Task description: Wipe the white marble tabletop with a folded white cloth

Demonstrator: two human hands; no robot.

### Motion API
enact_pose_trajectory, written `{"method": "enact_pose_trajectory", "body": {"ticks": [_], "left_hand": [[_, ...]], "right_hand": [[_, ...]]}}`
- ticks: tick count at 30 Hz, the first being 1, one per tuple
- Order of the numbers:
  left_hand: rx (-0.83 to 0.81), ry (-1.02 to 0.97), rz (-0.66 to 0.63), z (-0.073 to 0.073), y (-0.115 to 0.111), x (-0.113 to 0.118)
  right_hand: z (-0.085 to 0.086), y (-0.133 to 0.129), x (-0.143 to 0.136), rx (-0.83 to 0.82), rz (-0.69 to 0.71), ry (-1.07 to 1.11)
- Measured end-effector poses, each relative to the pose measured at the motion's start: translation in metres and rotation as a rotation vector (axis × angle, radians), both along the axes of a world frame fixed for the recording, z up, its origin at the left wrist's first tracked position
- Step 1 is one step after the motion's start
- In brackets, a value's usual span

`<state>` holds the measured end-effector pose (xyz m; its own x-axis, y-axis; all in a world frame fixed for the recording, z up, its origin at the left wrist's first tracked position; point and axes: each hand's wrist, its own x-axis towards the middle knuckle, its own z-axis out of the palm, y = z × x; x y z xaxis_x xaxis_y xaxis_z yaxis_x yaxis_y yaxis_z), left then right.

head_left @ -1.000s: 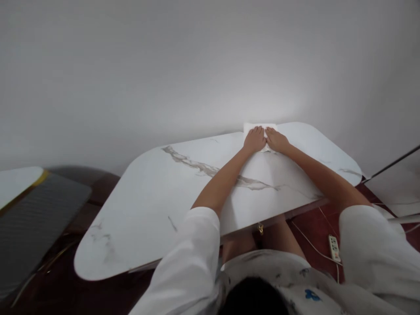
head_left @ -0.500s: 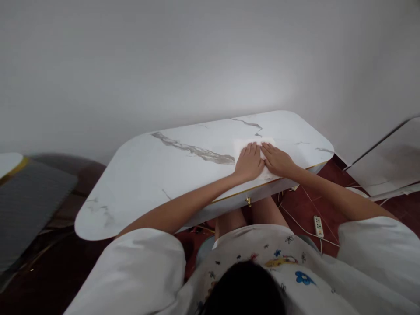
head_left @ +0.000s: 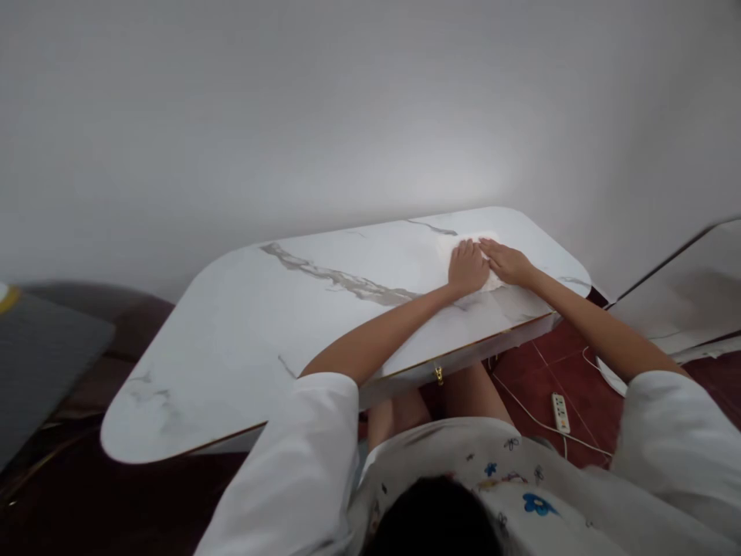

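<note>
A white cloth or wipe (head_left: 494, 281) lies spread on the white marble-patterned tabletop (head_left: 248, 316), towards its right end. My left hand (head_left: 468, 268) rests on it palm down, fingers extended and close together. Beside it, my right hand (head_left: 507, 262) also presses flat on the cloth, its fingertips pointing up and left near the left hand's fingers. Both hands cover most of the cloth, so its full outline is hidden. A grey vein runs across the tabletop to the left of the hands.
Behind the table rises a plain pale wall (head_left: 301, 108). A gold drawer knob (head_left: 438, 376) sticks out at the front, above my legs. On the red floor lies a power strip (head_left: 559, 413) with its cable. A grey piece of furniture (head_left: 52, 355) stands at left.
Both hands have slid the cloth to the right and further from me, towards the back edge. The camera view has shifted slightly, and my left arm reaches further over the table.
</note>
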<state>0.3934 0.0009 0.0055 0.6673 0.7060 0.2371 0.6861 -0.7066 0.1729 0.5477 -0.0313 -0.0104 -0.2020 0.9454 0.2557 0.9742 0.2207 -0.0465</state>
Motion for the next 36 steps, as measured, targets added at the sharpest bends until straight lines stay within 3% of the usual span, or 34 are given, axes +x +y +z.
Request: {"method": "enact_pose_trajectory", "body": {"ticks": [7, 10, 14, 17, 20, 24, 30, 36], "left_hand": [[0.044, 0.066, 0.071, -0.001, 0.103, -0.029], [0.064, 0.059, 0.1, -0.003, 0.139, -0.031], [0.074, 0.071, 0.06, -0.002, 0.172, -0.011], [0.06, 0.083, 0.01, 0.0, 0.179, 0.013], [0.064, 0.073, -0.023, 0.001, 0.167, 0.032], [0.086, 0.071, -0.071, -0.002, 0.126, 0.037], [0.089, 0.042, -0.065, -0.003, 0.036, 0.011], [-0.042, 0.026, -0.033, 0.003, -0.057, -0.015]], "right_hand": [[0.003, 0.113, -0.037, -0.016, 0.032, -0.03], [0.004, 0.151, -0.043, -0.013, 0.034, -0.031], [0.003, 0.179, -0.024, -0.011, -0.009, -0.007], [0.002, 0.179, 0.0, -0.011, -0.068, 0.008], [0.002, 0.16, 0.019, -0.01, -0.102, -0.001], [0.001, 0.114, 0.024, -0.018, -0.138, -0.017], [-0.005, 0.027, 0.008, 0.025, -0.075, 0.003], [-0.004, -0.066, -0.008, 0.034, 0.057, 0.02]]}}
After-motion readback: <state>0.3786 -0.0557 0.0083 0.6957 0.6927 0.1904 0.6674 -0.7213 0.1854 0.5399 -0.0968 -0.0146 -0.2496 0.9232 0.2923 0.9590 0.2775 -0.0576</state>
